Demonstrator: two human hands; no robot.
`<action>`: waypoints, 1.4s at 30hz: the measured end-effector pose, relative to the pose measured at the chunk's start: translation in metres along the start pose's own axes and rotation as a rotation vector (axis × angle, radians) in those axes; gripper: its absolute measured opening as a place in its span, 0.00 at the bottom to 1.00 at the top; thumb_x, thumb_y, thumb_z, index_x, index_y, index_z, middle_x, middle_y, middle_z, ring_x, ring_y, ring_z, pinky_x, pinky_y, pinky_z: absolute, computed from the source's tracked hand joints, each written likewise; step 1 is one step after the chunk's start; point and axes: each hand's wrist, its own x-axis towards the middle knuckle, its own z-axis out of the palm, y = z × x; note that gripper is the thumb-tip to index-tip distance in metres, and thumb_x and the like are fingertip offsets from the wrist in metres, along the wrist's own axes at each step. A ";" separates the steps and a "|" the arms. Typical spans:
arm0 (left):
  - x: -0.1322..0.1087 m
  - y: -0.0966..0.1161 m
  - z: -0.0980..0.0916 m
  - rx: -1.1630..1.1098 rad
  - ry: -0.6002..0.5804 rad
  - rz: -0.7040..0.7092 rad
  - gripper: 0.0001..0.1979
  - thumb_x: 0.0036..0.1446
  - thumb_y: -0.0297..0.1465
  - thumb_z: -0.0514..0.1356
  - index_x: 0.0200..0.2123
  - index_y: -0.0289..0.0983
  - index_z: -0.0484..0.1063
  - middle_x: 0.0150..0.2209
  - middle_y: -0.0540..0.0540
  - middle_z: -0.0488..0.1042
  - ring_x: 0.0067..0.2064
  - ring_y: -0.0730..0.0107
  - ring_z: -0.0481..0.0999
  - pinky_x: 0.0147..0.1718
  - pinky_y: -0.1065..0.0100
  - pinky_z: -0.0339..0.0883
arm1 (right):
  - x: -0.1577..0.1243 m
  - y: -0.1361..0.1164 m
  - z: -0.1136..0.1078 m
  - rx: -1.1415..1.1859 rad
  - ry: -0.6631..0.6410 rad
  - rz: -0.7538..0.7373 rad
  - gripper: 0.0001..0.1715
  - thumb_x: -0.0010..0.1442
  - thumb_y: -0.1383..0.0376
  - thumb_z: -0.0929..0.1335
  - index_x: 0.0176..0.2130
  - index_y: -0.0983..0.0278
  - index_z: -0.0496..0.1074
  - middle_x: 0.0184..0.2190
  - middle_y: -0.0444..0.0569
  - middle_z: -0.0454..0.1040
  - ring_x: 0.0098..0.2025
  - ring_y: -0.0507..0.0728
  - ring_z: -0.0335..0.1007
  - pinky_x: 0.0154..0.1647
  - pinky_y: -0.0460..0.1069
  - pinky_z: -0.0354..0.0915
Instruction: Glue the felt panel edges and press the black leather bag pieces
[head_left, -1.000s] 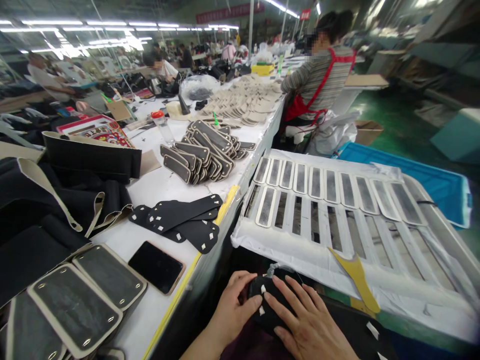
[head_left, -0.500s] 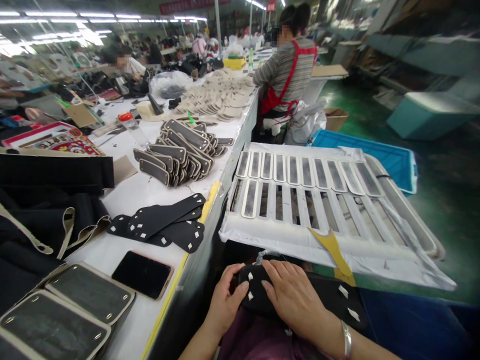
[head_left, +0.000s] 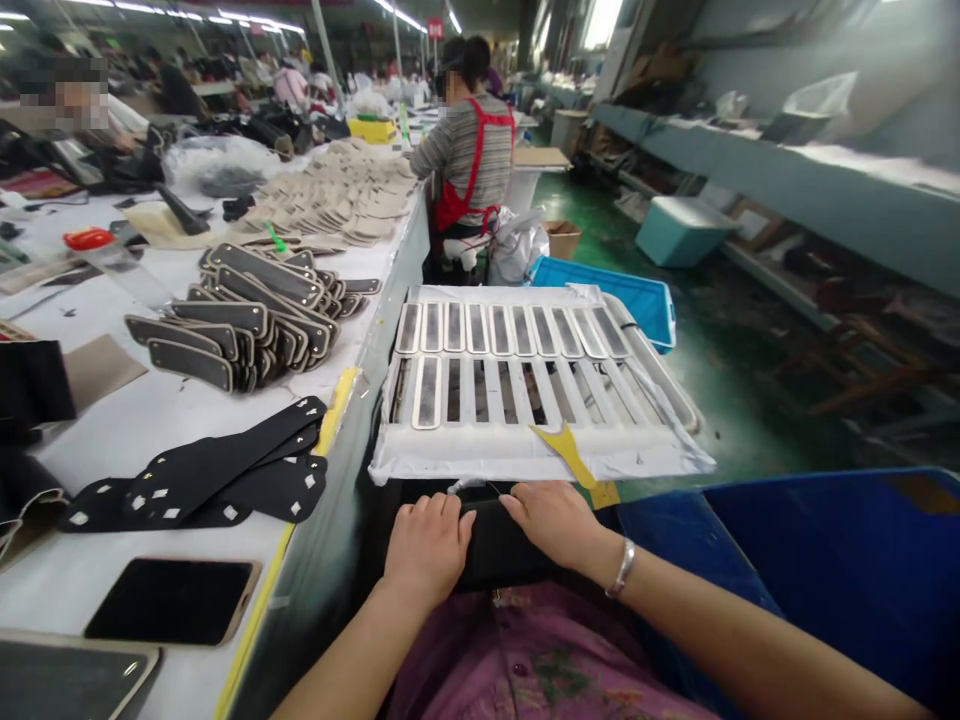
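Note:
A black strap-like panel [head_left: 491,550] lies across my lap. My left hand [head_left: 427,545] is closed over its left part, fingers curled on the far edge and thumb alongside. My right hand [head_left: 559,522] is closed on the right part, its fingertips at the far edge; what lies under the fingers is hidden. Left of my hands, several black panels with white tabs [head_left: 225,465] overlap on the white table. Nearer to me are a phone [head_left: 172,600] and a grey panel with a pale border [head_left: 67,680].
Ahead stands a white slatted frame [head_left: 525,440] bearing grey strips and a yellow forked piece [head_left: 574,455]. Grey panels are piled [head_left: 255,320] on the table [head_left: 360,340]. Blue bins [head_left: 847,560] stand to the right. A person in a red apron [head_left: 480,150] sits further off.
The view has swung right. My hands have moved apart along the black panel, and my left hand now lies over it. The panel's white tabs no longer show.

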 end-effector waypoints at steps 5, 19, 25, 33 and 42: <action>0.001 0.002 0.001 0.022 -0.020 -0.009 0.16 0.66 0.36 0.44 0.34 0.39 0.68 0.33 0.46 0.71 0.37 0.58 0.69 0.35 0.60 0.58 | -0.010 -0.003 0.013 -0.111 0.050 0.029 0.31 0.67 0.55 0.51 0.31 0.65 0.72 0.28 0.55 0.76 0.33 0.59 0.73 0.36 0.52 0.60; -0.009 -0.020 -0.005 -0.228 -0.119 0.169 0.52 0.39 0.60 0.61 0.60 0.33 0.55 0.59 0.36 0.61 0.58 0.48 0.60 0.56 0.49 0.55 | -0.023 0.018 0.001 0.138 0.023 -0.270 0.45 0.50 0.41 0.66 0.57 0.66 0.62 0.54 0.58 0.66 0.54 0.66 0.61 0.54 0.59 0.56; -0.003 -0.015 0.001 -0.191 -0.151 0.099 0.50 0.28 0.51 0.70 0.54 0.35 0.62 0.54 0.38 0.67 0.53 0.48 0.66 0.54 0.48 0.57 | -0.016 0.019 0.016 0.182 -0.023 -0.361 0.58 0.35 0.39 0.73 0.56 0.70 0.61 0.50 0.60 0.67 0.50 0.67 0.61 0.54 0.61 0.54; 0.003 -0.017 -0.003 -0.302 -0.118 0.058 0.39 0.30 0.45 0.70 0.48 0.39 0.65 0.47 0.44 0.70 0.46 0.54 0.68 0.48 0.53 0.59 | -0.004 0.013 0.009 0.209 -0.060 -0.342 0.47 0.36 0.44 0.75 0.49 0.65 0.65 0.43 0.52 0.69 0.43 0.63 0.63 0.46 0.59 0.58; -0.008 -0.019 0.007 -0.258 -0.018 0.098 0.51 0.27 0.48 0.71 0.55 0.38 0.57 0.53 0.38 0.67 0.52 0.48 0.66 0.51 0.50 0.58 | -0.008 0.012 0.005 0.263 -0.079 -0.400 0.53 0.38 0.45 0.74 0.58 0.63 0.60 0.54 0.55 0.64 0.53 0.66 0.58 0.55 0.61 0.54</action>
